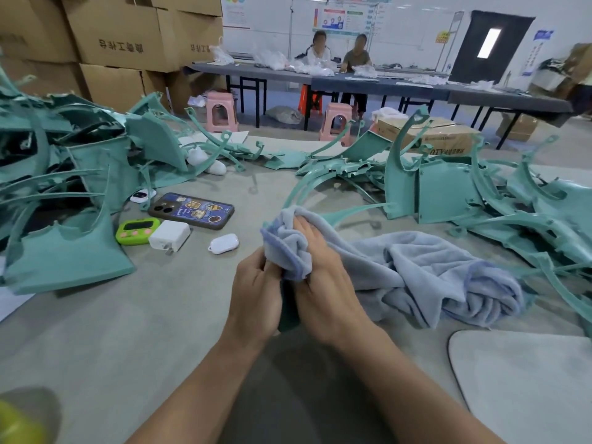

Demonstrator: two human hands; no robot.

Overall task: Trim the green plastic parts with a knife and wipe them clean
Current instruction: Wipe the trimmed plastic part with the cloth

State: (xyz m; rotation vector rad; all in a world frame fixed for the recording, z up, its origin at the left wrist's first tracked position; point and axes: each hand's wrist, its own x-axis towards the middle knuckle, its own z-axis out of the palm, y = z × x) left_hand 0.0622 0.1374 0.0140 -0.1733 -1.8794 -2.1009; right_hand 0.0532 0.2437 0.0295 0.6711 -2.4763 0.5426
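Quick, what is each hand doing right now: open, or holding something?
The left hand is closed, pinching the bunched end of the blue towel.
The right hand is closed, gripping the same towel.

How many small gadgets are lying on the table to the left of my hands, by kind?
Phone: 1
Green timer: 1
White charger plug: 1
White earbud case: 1
Small white device above the timer: 1
Total: 5

Fluffy terry cloth, matt plastic parts
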